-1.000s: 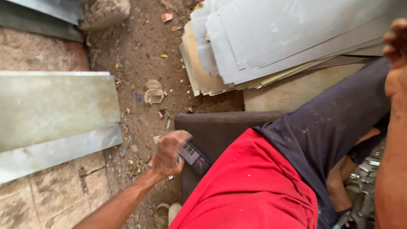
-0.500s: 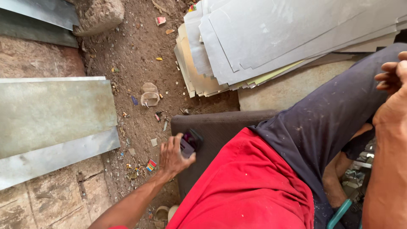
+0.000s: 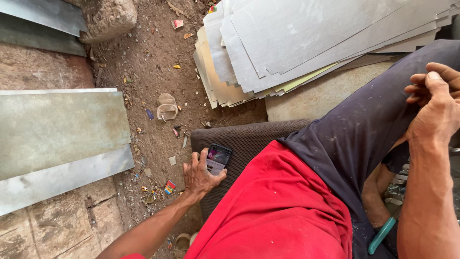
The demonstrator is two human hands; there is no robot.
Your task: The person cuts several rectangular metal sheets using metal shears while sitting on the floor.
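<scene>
On the far left I see long metal sheets (image 3: pixel 57 139) lying across paving, with a rock (image 3: pixel 109 18) beyond them at the far edge. Right of these runs a strip of littered dirt (image 3: pixel 153 72), a crushed cup (image 3: pixel 166 106) lying in it and small scraps around. Near the middle, my left hand (image 3: pixel 199 175) rests on the edge of a brown cushion (image 3: pixel 244 136), its fingers spread and flat, the thumb and forefinger touching a phone (image 3: pixel 218 158) that lies on the cushion with its screen lit; from here I would say the hand presses on it rather than grips it, though the palm hides the near end. Far beyond the cushion lies a fanned stack of grey sheets (image 3: pixel 306 43), with yellowish ones under it. Right of the phone comes the red cloth (image 3: pixel 278 211) over my lap, then a dark trouser leg (image 3: pixel 364 129) with the knee raised. My right hand (image 3: pixel 433 108) sits on that knee, fingers curled loosely over the cloth and holding nothing. Near the bottom right a teal handle (image 3: pixel 382 235) pokes out beside some metal parts I cannot make out.
</scene>
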